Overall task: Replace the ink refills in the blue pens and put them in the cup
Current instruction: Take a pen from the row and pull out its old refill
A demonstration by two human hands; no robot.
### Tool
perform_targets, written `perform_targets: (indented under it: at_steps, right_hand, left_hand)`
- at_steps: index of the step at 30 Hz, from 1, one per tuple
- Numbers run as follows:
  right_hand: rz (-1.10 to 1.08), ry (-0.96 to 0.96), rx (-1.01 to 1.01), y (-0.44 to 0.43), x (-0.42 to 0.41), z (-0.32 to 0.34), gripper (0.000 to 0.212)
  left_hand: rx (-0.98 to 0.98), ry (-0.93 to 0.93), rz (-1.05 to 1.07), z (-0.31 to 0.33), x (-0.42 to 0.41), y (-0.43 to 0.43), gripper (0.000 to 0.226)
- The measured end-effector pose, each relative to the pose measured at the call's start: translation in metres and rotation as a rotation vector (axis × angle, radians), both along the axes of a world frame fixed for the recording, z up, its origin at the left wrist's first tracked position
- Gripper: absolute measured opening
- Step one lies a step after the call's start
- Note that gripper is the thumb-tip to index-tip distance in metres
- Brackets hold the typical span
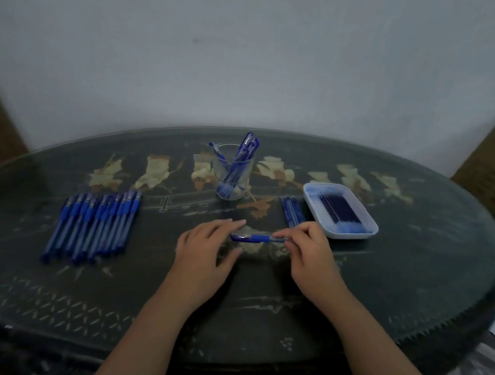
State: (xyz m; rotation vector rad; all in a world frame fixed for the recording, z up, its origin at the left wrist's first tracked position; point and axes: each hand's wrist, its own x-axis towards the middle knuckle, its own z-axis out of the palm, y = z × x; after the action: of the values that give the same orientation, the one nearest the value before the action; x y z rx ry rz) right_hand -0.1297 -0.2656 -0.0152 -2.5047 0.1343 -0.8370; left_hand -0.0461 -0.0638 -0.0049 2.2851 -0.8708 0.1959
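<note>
I am watching the right grip (306,245) pinching one end of a blue pen (258,238), near the middle of the table (406,277), left grip (205,247) hovering wide at the other end, cup (248,173) standing toward the far edge

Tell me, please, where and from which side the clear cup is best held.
Probably round the side wall of the clear cup, coming level from the near side. It stands upright and the pens lean out of its mouth, so a reach from above would likely knock them.

The left hand (205,242) lies with fingers straight, while the right hand (303,242) pinches a pen (257,238).
</note>
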Motion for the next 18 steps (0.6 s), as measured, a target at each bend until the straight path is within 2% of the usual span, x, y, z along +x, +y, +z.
perform_targets:
  at_steps: [4,8,14,18]
  right_hand:
    - [0.048,-0.012,0.037,-0.005,-0.001,-0.002,0.026]
    - [0.104,-0.026,0.015,0.003,0.001,-0.004,0.030]
    - [0.112,-0.056,-0.026,-0.001,0.005,-0.008,0.057]
    - [0.137,-0.058,-0.016,-0.001,0.006,-0.007,0.065]
  left_hand:
    - [-0.081,-0.020,-0.015,-0.011,0.005,-0.017,0.032]
    - [-0.106,-0.066,-0.014,-0.014,0.006,-0.020,0.036]
    - [-0.151,-0.071,-0.026,-0.014,0.008,-0.016,0.032]
    - [-0.210,-0.130,-0.003,-0.006,0.004,-0.016,0.037]
